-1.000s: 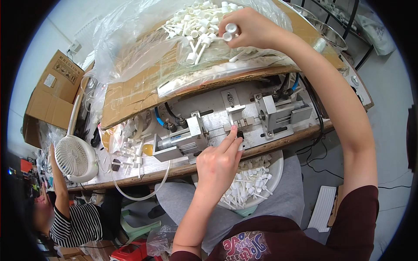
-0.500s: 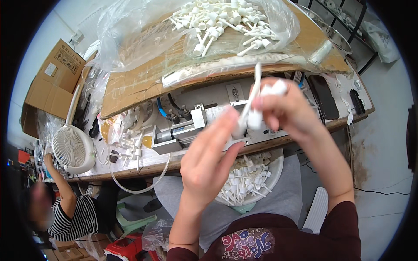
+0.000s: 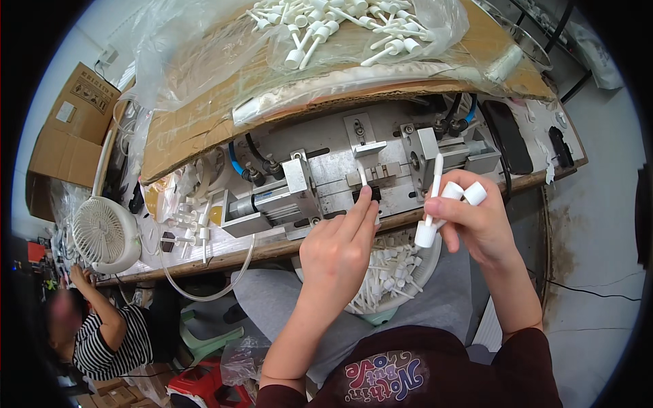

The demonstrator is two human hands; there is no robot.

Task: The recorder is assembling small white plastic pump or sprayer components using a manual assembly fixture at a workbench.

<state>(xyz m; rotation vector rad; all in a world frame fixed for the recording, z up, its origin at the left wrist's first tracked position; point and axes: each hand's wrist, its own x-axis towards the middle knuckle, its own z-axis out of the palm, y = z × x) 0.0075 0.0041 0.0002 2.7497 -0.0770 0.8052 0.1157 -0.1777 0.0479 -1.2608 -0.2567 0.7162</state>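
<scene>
My right hand [image 3: 476, 221] is closed around several white plastic capped sticks [image 3: 436, 180], one upright with its cap [image 3: 426, 235] at the bottom. Two more white caps stick out between the fingers. My left hand [image 3: 340, 251] reaches over the metal clamping jig [image 3: 381, 175], index and middle fingers stretched forward and close together. Their tips are on another white capped stick [image 3: 362, 174] set at the jig's middle; the fingers cover most of it. The thumb is largely hidden. Metal cylinders [image 3: 275, 204] flank the jig's middle.
A cardboard shelf [image 3: 197, 129] above the jig carries a plastic bag with a pile of white capped sticks [image 3: 320, 30]. A tub [image 3: 430, 268] of white pieces sits at my lap. A phone [image 3: 509, 139] lies right; a fan [image 3: 105, 234] and a co-worker [image 3: 112, 333] are left.
My hands have separated: the right moved down and right with its sticks, and the left settled at the jig's middle, where a white stick now lies. The view shifted slightly.
</scene>
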